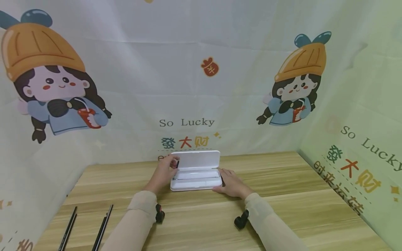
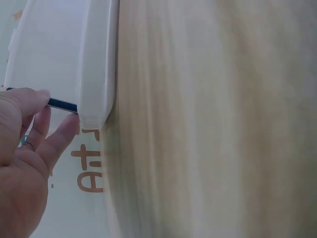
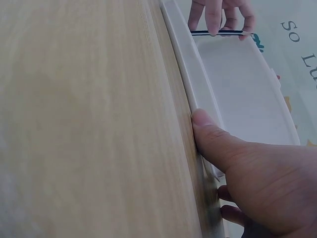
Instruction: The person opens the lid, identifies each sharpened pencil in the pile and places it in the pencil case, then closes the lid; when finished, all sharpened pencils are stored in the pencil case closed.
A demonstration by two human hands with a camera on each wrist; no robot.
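The open white case (image 1: 196, 184) sits near the table's (image 1: 201, 216) back edge, lid (image 1: 198, 160) raised. The right hand (image 1: 233, 183) clasps its right end, likely steadying it; the left hand's (image 1: 164, 170) nearly closed grip pinches a dark stick (image 2: 63, 105) opposite. Black sticks (image 1: 102, 230) lie toward the left edge, beyond the left sleeve (image 1: 132, 218).

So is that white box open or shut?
It's open. The white box has its lid standing up at the back, away from the bottom part, so the head view shows its inside.
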